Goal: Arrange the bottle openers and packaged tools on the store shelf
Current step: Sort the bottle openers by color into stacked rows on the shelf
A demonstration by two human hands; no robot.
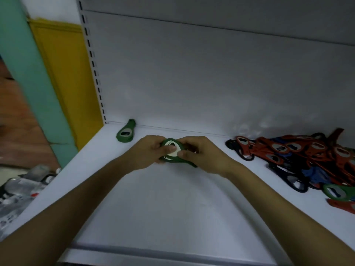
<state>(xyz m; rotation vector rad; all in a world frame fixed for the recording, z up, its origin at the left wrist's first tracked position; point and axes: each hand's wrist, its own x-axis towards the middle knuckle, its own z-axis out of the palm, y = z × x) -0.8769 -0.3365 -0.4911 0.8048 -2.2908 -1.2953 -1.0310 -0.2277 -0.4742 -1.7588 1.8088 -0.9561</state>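
Note:
Both hands meet over the middle of the white shelf (172, 208) and hold green bottle openers (171, 144) between them. My left hand (148, 152) grips them from the left with the thumb on top. My right hand (199, 153) grips them from the right, thumb pressed on the pale centre. How many openers are in the stack is unclear. Another green bottle opener (125, 131) lies flat at the back left of the shelf. A pile of red, blue and green bottle openers (299, 156) lies at the right.
The shelf's white back panel (211, 73) rises behind the hands, with a slotted upright (94, 64) at its left. Packaged goods in clear plastic (21, 191) lie below the shelf's left end. A yellow and teal wall (48, 73) stands left.

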